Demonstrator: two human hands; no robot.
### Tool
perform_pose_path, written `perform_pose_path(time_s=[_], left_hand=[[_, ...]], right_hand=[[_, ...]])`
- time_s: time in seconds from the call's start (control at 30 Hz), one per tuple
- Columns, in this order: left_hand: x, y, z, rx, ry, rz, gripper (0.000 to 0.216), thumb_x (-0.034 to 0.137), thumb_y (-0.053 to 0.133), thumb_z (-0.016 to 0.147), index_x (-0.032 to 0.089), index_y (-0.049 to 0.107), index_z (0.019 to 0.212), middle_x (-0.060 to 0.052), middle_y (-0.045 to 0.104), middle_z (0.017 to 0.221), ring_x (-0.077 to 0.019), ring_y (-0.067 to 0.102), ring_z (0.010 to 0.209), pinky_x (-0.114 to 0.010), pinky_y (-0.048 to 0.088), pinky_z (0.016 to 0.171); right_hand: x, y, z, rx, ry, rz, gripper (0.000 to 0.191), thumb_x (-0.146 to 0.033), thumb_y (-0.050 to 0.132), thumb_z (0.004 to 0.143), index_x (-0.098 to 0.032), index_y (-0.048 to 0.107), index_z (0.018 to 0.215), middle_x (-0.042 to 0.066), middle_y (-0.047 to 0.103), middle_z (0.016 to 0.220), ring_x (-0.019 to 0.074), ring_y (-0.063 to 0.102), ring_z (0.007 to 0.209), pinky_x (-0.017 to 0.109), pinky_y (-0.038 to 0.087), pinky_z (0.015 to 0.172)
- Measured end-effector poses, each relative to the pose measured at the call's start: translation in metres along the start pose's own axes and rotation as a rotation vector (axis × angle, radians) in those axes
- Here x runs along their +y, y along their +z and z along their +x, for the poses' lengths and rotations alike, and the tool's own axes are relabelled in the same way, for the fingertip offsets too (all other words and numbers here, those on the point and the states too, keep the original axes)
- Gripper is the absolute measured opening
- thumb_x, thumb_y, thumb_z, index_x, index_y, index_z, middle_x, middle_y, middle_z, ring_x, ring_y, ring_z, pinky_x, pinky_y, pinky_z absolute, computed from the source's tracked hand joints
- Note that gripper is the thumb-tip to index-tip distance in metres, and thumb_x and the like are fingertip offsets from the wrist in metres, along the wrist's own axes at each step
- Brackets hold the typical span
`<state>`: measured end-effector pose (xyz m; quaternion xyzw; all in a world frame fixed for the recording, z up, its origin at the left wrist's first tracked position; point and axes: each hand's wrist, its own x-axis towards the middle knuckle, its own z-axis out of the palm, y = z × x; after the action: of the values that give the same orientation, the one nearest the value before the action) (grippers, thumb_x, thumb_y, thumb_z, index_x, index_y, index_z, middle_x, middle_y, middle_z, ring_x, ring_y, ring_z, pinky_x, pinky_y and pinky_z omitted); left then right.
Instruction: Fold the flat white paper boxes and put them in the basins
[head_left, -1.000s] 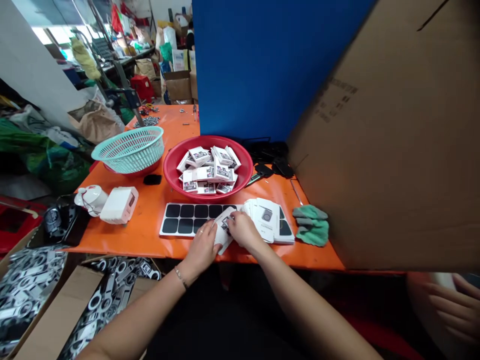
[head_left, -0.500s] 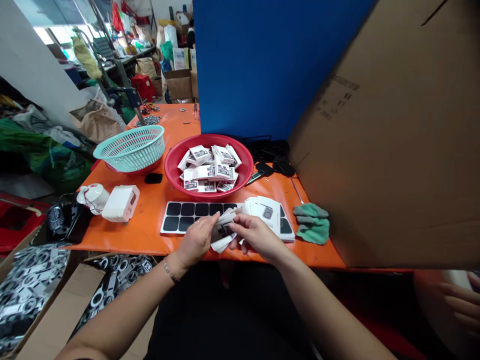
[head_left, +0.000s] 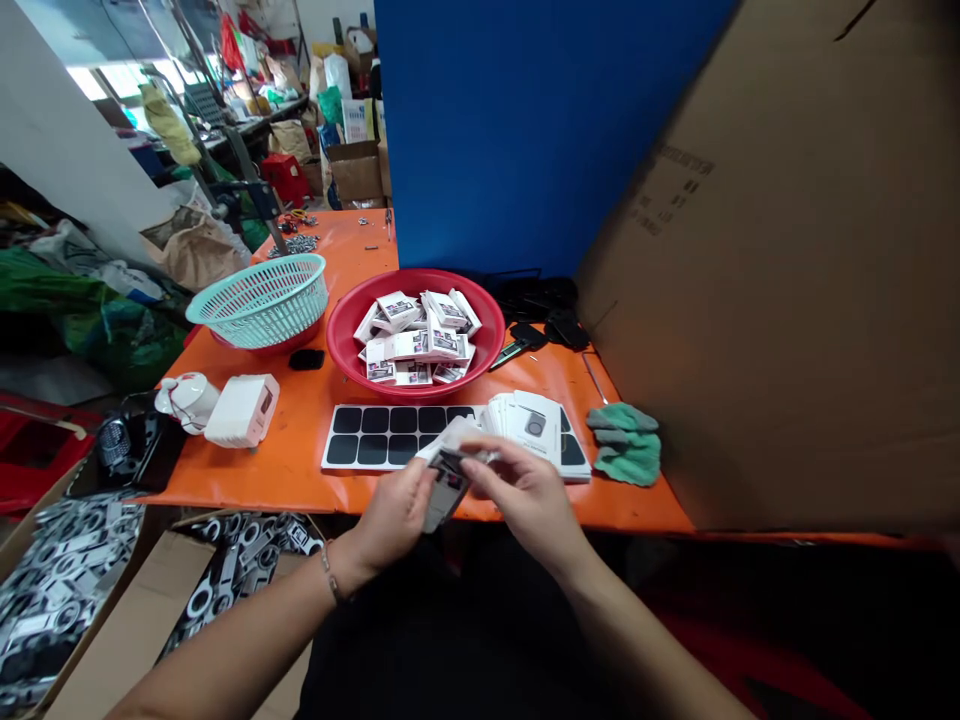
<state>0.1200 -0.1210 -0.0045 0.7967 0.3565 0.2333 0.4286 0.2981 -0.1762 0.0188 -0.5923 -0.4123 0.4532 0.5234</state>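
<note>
My left hand [head_left: 397,510] grips a small printed cardboard box [head_left: 445,494] by its left side, over the table's front edge. White flaps stick up at its far end. My right hand [head_left: 521,495] is closed at the upper right of the box, thumb and fingers pinching its edge; whether a separate part is in that pinch is hidden. Just beyond the hands lie a sheet of black rounded-square stickers [head_left: 373,450] and, on top of it, a fanned stack of white leaflets [head_left: 531,422]. Behind them stands a red basin [head_left: 341,352] full of similar small boxes [head_left: 412,345].
A turquoise basket [head_left: 262,300] and a white box-shaped device [head_left: 241,410] stand left on the orange table [head_left: 300,470]. A green-grey glove [head_left: 626,445] lies right, beside a large cardboard sheet [head_left: 787,300]. Cartons of metal ring-ended parts [head_left: 52,600] sit at lower left.
The small box has tilted and come nearer to me, showing its printed side. My right hand has shifted to its upper edge. A bystander's hand at the lower right has left view.
</note>
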Motion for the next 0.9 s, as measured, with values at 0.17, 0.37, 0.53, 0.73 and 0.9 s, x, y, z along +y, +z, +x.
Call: perform_pose_path(time_s=[0.17, 0.37, 0.53, 0.73, 0.9], left_hand=[[0.013, 0.016, -0.007, 0.158, -0.302, -0.557, 0.036, 0.051, 0.047, 0.094, 0.018, 0.049, 0.079, 0.003, 0.052, 0.065, -0.011, 0.049, 0.056, -0.021, 0.042, 0.051], [0.013, 0.015, -0.022, 0.036, -0.335, -0.812, 0.054, 0.044, 0.065, 0.087, 0.016, 0.049, 0.129, -0.007, 0.068, 0.095, -0.0183, 0.066, 0.084, -0.027, 0.053, 0.074], [0.006, 0.013, -0.036, 0.086, -0.35, -0.814, 0.08, 0.035, 0.074, 0.081, 0.02, 0.031, 0.146, -0.008, 0.069, 0.104, -0.0193, 0.067, 0.095, -0.029, 0.054, 0.083], [-0.004, 0.015, -0.05, 0.02, -0.344, -0.671, 0.065, 0.035, 0.078, 0.076, 0.016, 0.053, 0.133, -0.008, 0.069, 0.095, -0.0167, 0.066, 0.079, -0.027, 0.054, 0.072], [-0.007, 0.014, -0.053, -0.081, -0.409, -0.691, 0.047, 0.039, 0.079, 0.075, 0.012, 0.064, 0.11, -0.006, 0.068, 0.084, -0.0142, 0.062, 0.07, -0.025, 0.051, 0.066]], right_hand=[[0.007, 0.007, -0.011, 0.015, 0.023, 0.199, 0.053, -0.04, 0.077, 0.075, -0.021, 0.058, 0.121, 0.008, 0.069, 0.106, 0.0203, 0.066, 0.091, 0.033, 0.056, 0.08], [0.023, -0.001, -0.021, -0.224, 0.224, 0.353, 0.066, -0.036, 0.08, 0.072, -0.02, 0.053, 0.13, 0.004, 0.072, 0.092, 0.0204, 0.069, 0.084, 0.038, 0.055, 0.082], [0.038, 0.0, -0.037, -0.139, 0.15, 0.314, 0.071, -0.033, 0.079, 0.076, -0.025, 0.043, 0.136, 0.005, 0.072, 0.098, 0.0175, 0.069, 0.088, 0.033, 0.054, 0.082], [0.044, -0.005, -0.053, -0.274, 0.255, 0.311, 0.055, -0.037, 0.078, 0.077, -0.021, 0.054, 0.123, 0.006, 0.072, 0.1, 0.018, 0.068, 0.09, 0.032, 0.052, 0.082], [0.051, -0.01, -0.054, -0.34, 0.29, 0.299, 0.035, -0.044, 0.076, 0.078, -0.018, 0.065, 0.099, 0.0, 0.066, 0.076, 0.0104, 0.058, 0.065, 0.024, 0.047, 0.064]])
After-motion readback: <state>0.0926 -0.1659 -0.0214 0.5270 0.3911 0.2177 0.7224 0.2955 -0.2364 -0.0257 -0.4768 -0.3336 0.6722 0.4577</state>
